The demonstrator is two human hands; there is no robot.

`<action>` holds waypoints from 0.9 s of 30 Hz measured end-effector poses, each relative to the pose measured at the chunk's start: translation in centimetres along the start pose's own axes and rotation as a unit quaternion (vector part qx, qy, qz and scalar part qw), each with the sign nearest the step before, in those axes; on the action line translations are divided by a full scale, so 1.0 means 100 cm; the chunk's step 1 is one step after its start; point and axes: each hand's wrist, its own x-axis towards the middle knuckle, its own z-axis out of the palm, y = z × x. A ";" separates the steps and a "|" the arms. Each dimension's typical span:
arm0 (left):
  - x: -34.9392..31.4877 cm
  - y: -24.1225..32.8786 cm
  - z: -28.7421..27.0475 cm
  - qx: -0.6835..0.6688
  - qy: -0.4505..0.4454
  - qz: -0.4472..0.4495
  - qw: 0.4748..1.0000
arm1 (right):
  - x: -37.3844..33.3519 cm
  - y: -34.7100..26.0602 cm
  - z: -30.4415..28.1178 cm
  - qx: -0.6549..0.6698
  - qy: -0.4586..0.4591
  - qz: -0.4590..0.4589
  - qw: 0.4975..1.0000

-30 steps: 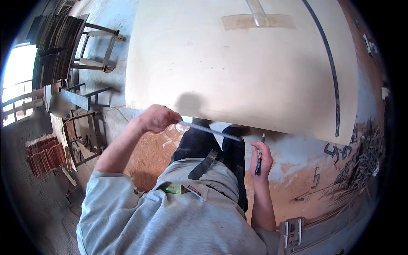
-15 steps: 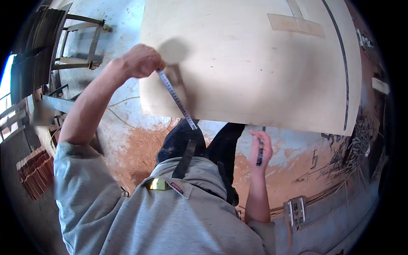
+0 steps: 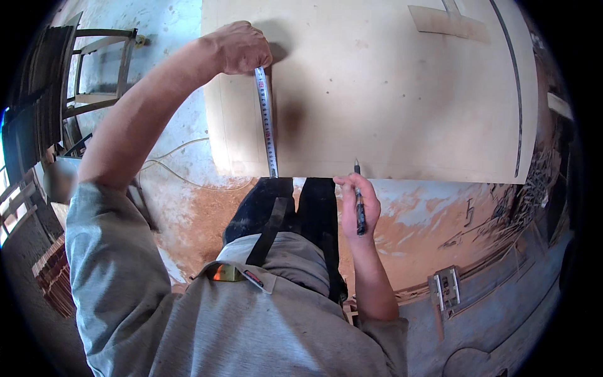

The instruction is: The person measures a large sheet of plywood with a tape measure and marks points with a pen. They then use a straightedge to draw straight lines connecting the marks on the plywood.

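My left hand point(image 3: 242, 48) is closed over the upper end of a tape measure, whose case is hidden in the fist. The white tape blade point(image 3: 265, 122) runs from the fist across a large pale wooden board point(image 3: 377, 69) down to the board's near edge, where its end meets that edge. My right hand point(image 3: 361, 204) is at the near edge, to the right of the tape, gripping a dark pen point(image 3: 360, 213). The pen's tip points up, over the board close to its edge.
A T-shaped wooden piece point(image 3: 447, 24) lies on the board's far right, beside a long black strip point(image 3: 512, 81). A metal frame point(image 3: 100, 69) stands at the left. Scrap strips point(image 3: 534, 195) are heaped on the right floor, and a pale cable point(image 3: 176, 151) trails at left.
My left hand has moved up and right, and the tape's lower end now meets the board's edge. My right hand has moved up and left with the pen to the edge.
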 end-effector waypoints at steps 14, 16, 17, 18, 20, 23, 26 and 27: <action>0.014 0.007 0.006 0.014 0.049 -0.021 0.998 | 0.083 -0.034 0.099 0.286 0.021 0.184 0.940; 0.015 0.004 0.006 0.003 0.054 -0.006 0.999 | 0.088 -0.033 0.109 0.280 0.035 0.183 0.942; 0.016 0.003 0.006 -0.004 0.057 0.002 0.998 | 0.091 -0.032 0.112 0.277 0.042 0.183 0.942; 0.016 0.003 0.006 -0.001 0.057 0.003 0.998 | 0.094 -0.030 0.114 0.255 0.043 0.180 0.949; 0.018 0.004 0.004 0.003 0.058 0.006 0.998 | 0.097 -0.025 0.116 0.209 0.046 0.174 0.961; 0.017 0.002 0.003 -0.007 0.057 0.017 0.998 | 0.099 -0.026 0.116 0.162 0.048 0.171 0.971; 0.017 0.002 0.002 0.004 0.045 0.012 0.999 | 0.098 -0.028 0.116 0.125 0.048 0.165 0.977; 0.017 0.002 0.001 0.007 0.044 0.013 0.999 | 0.098 -0.028 0.116 0.115 0.044 0.160 0.979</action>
